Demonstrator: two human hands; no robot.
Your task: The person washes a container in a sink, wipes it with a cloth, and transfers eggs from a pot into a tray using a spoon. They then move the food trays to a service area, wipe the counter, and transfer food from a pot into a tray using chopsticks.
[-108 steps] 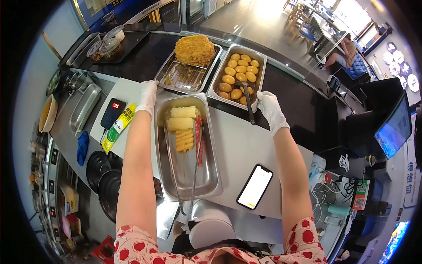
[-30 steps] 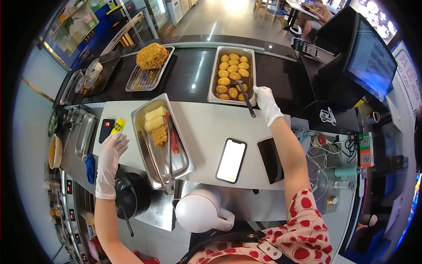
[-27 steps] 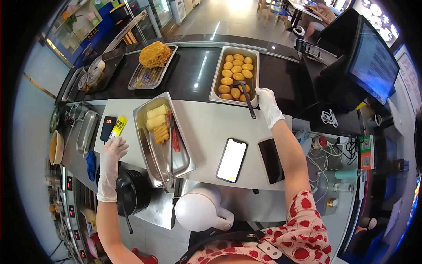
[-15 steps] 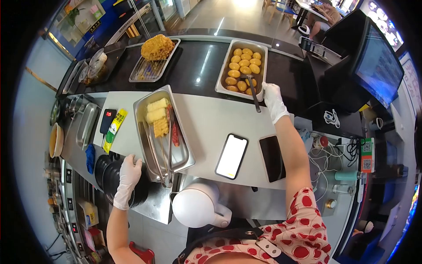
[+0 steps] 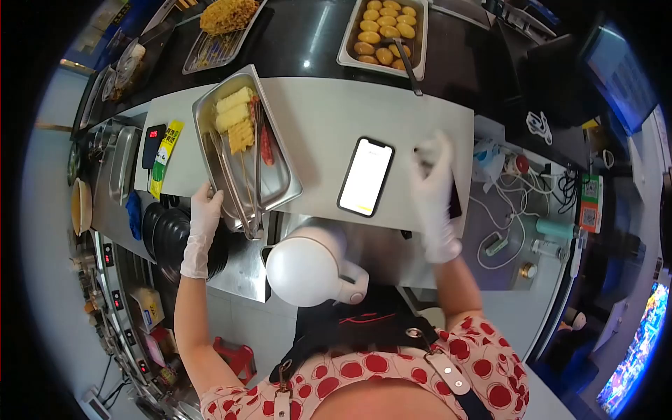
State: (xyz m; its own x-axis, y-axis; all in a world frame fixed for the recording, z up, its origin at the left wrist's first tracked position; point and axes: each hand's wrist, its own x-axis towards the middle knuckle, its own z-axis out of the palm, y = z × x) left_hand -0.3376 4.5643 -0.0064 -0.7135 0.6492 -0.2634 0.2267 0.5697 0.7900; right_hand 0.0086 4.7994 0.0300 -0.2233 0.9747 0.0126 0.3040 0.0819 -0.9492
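Note:
My left hand (image 5: 204,210), in a thin white glove, has its bent fingers on the left rim of a deep steel tray (image 5: 285,164). Skewered pale yellow food (image 5: 236,115), a red skewer (image 5: 266,145) and metal tongs (image 5: 257,185) lie in that tray. My right hand (image 5: 432,185), gloved too and blurred by motion, hovers above a dark phone (image 5: 456,199), which it mostly covers. Its fingers look curved and apart, with nothing clear between them. To its left a phone with a lit white screen (image 5: 366,176) lies on the pale counter (image 5: 322,105).
Behind stand a steel tray of brown eggs (image 5: 387,31) with a dark-handled utensil (image 5: 408,66) and a rack of fried food (image 5: 227,17). A white kettle-like vessel (image 5: 301,269) stands near my body. Black bowls (image 5: 171,234) are at left, tangled cables (image 5: 521,189) at right.
My right hand has left the rim of the egg tray and come back toward me, over the dark phone. The view has tilted down. My left hand stays beside the steel tray's rim.

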